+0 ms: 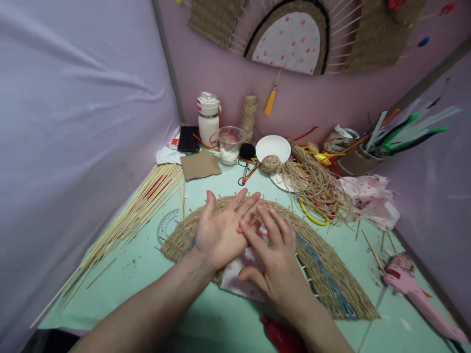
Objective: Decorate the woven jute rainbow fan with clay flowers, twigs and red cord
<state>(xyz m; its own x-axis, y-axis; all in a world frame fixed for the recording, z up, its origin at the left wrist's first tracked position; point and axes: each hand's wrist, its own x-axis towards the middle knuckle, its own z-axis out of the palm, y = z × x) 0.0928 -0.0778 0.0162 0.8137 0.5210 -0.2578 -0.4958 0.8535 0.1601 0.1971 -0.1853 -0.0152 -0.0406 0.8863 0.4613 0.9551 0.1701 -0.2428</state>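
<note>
My left hand (221, 233) is palm up with its fingers stretched out. Small pinkish-red bits (240, 230) lie on its palm and near its fingers; I cannot make out exactly what they are. My right hand (277, 250) reaches over from the right, fingers spread, its fingertips touching the left palm beside the bits. Below both hands lies a woven twine fan (331, 274) with a blue band and stick ends along its curved rim. Its white, red-spotted centre (239, 277) is partly hidden by my hands.
Thin wooden sticks (128, 215) lie at the left beside a clear protractor (169, 225). Behind are a cardboard piece (200, 165), a plastic cup (230, 147), a white bottle (208, 120) and loose twine (316, 176). A pink glue gun (419, 299) lies right, a red object (281, 336) in front.
</note>
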